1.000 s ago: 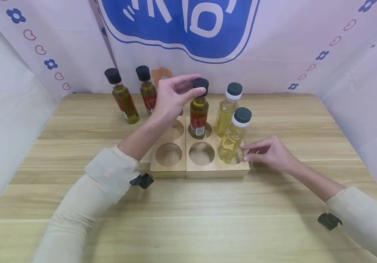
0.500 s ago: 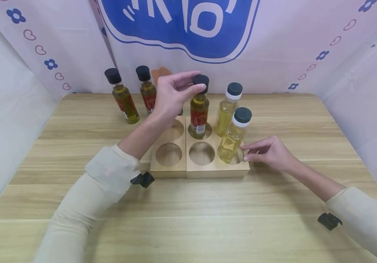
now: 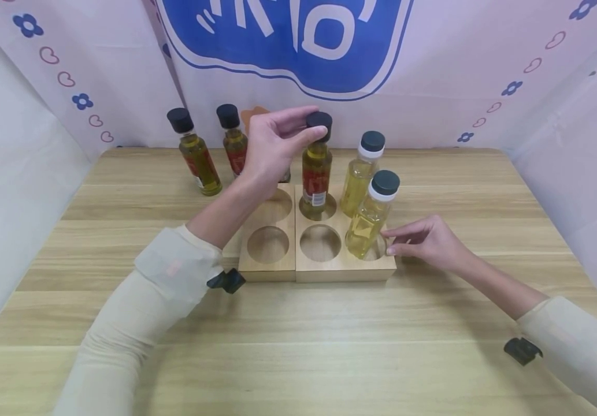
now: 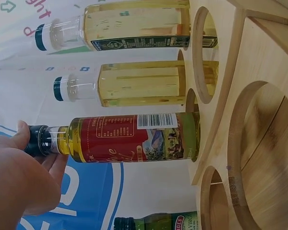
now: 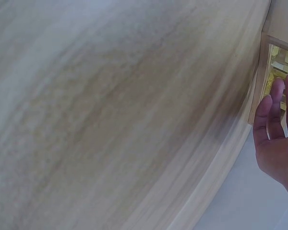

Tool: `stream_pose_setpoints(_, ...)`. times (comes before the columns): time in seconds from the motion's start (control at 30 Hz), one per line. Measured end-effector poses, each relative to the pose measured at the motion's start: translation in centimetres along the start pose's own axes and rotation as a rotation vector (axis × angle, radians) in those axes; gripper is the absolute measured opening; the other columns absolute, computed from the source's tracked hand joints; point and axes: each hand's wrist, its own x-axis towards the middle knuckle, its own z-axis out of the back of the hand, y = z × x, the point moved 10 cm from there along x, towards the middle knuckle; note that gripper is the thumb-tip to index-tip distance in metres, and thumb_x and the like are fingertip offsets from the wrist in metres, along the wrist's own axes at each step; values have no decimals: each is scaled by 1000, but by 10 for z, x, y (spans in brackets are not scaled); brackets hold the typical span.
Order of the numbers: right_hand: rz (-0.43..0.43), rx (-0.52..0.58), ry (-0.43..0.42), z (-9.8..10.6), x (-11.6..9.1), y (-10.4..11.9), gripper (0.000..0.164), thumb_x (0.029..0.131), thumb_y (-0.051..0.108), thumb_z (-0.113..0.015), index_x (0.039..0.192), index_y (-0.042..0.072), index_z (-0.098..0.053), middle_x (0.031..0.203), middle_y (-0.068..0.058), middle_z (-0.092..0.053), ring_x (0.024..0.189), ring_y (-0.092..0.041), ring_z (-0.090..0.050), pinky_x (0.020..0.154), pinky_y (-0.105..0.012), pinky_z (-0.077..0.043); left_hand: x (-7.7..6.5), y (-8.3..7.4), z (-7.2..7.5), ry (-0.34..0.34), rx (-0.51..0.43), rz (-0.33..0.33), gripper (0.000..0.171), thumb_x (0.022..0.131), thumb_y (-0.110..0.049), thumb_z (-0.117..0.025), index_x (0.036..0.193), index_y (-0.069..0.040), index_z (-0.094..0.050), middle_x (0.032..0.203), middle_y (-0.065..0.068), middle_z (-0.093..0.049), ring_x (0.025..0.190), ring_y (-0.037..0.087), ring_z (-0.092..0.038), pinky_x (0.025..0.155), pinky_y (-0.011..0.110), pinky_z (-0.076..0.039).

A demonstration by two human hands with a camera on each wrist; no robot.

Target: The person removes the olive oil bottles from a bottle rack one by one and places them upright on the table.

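Observation:
My left hand (image 3: pixel 273 144) pinches the black cap of a slim oil bottle (image 3: pixel 316 176) with a red label. Upright, this bottle stands over the back middle hole of a light wooden rack (image 3: pixel 345 275), its base at the hole. In the left wrist view, thumb and fingers hold the cap from both sides. My right hand (image 3: pixel 427 242) is at the rack's right end, its fingertips against the edge. Beside them, a clear bottle of pale yellow oil (image 3: pixel 367 222) leans in the front right hole. Another pale oil bottle (image 3: pixel 359 179) is in the hole behind.
Two more red-labelled bottles stand at the back left, one farther left (image 3: pixel 199 164) and one (image 3: pixel 236 151) partly behind my left hand. A narrower wooden block (image 3: pixel 267 274) adjoins the rack's left side, with two bare holes. A patterned cloth (image 3: pixel 433 75) hangs behind the table.
My left hand and the red-labelled bottle have risen a little above where they were. My right hand stays at the rack's edge. The pale oil bottles have not moved.

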Motion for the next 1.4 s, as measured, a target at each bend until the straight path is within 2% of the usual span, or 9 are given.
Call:
stream_pose_setpoints(0.63,-7,1,3,0,0,-1,31,81,-7,-83,110,-9,-75,100,-24,-75,78,-10,-75,69,-25,-63,6,-5,-1,-26,-31,29,36,89,-9,-83,123,-5,-76,116,9,-77,105,17,-75,99,24,-56)
stream_pose_setpoints(0.97,13,-4,-1,1,0,1,31,80,-8,-83,110,-9,-75,99,-23,-76,78,-9,-75,69,-24,-63,10,-11,-3,-19,-47,-12,35,89,-7,-83,123,-5,-76,116,10,-77,105,17,-75,99,24,-56)
stream_pose_setpoints(1.4,20,-9,-3,1,0,0,30,80,-8,-83,109,-9,-75,99,-23,-76,78,-9,-75,68,-23,-62,15,-15,3,-71,-88,-32,37,85,-4,-84,122,-3,-76,116,12,-77,105,17,-76,97,24,-57)
